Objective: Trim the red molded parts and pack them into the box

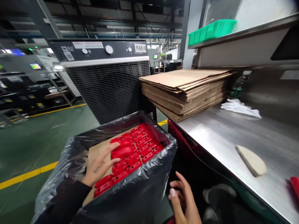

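The box point(149, 183), lined with a black plastic bag point(70, 155), stands beside the steel table point(221, 137). It contains red plastic parts point(140, 143) in rows on a cardboard sheet point(98, 151). The left hand point(100, 166) lies flat inside the box, fingers spread, touching the near parts and gripping none. The right hand point(184, 199) hovers outside the box's right wall, fingers loosely extended, empty, close to the parts but apart from them.

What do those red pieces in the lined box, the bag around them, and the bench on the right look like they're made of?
Red pieces: probably moulded plastic, uniform colour, slight sheen. Bag: thin black plastic film, crinkled and glossy. Bench: likely stainless steel, brushed grey with soft reflections.
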`<state>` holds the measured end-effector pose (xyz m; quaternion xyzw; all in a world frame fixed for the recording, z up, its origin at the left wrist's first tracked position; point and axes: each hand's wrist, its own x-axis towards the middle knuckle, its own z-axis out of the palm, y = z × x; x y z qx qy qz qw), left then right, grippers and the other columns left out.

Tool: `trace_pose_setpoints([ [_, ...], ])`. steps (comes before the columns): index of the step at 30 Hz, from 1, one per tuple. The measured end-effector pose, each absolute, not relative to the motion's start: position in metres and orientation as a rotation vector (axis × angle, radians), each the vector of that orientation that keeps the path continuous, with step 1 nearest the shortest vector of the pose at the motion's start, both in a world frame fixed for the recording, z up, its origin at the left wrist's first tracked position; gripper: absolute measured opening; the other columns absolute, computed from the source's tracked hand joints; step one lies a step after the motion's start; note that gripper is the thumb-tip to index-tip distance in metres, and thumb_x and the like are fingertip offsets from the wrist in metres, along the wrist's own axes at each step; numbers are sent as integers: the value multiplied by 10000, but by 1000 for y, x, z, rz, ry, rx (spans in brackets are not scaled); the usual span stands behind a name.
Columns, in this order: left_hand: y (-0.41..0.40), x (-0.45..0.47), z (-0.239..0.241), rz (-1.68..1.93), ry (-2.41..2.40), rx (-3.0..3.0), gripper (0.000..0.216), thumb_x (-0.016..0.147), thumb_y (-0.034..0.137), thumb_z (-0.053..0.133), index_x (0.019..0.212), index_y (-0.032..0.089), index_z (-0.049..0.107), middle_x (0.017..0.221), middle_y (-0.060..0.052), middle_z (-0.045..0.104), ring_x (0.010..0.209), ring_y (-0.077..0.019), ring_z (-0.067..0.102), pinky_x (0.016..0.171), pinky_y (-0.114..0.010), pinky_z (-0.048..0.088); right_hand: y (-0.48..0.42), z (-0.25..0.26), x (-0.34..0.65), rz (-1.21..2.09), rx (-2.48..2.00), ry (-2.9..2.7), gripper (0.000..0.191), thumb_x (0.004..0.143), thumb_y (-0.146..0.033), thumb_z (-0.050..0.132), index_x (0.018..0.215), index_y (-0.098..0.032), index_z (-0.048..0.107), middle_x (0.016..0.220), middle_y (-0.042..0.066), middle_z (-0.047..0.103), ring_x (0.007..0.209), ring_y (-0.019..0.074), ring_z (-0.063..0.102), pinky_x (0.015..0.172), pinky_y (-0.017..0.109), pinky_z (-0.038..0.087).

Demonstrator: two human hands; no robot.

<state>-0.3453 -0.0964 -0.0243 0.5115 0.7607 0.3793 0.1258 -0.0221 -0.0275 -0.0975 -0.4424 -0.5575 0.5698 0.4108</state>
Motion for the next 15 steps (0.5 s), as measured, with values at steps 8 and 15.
trace_pose_setpoints([
  [8,-139,-465,-111,935,2336,946,626,816,591,670,1215,114,594,1169,-152,691,1077,-325,663,997,-532,495,-41,-144,-11,1458,-1167,-1548,405,934,-475,442,1230,-240,586,898,26,668,813,155,638,770,244,512],
  [15,-149,-468,-141,730,2351,967,271,928,364,636,1086,144,658,1133,-80,693,1065,-265,653,955,-498,515,-55,-169,-23,1367,-1152,-1561,395,874,-533,480,1012,-241,707,712,32,670,611,167,608,543,243,477],
])
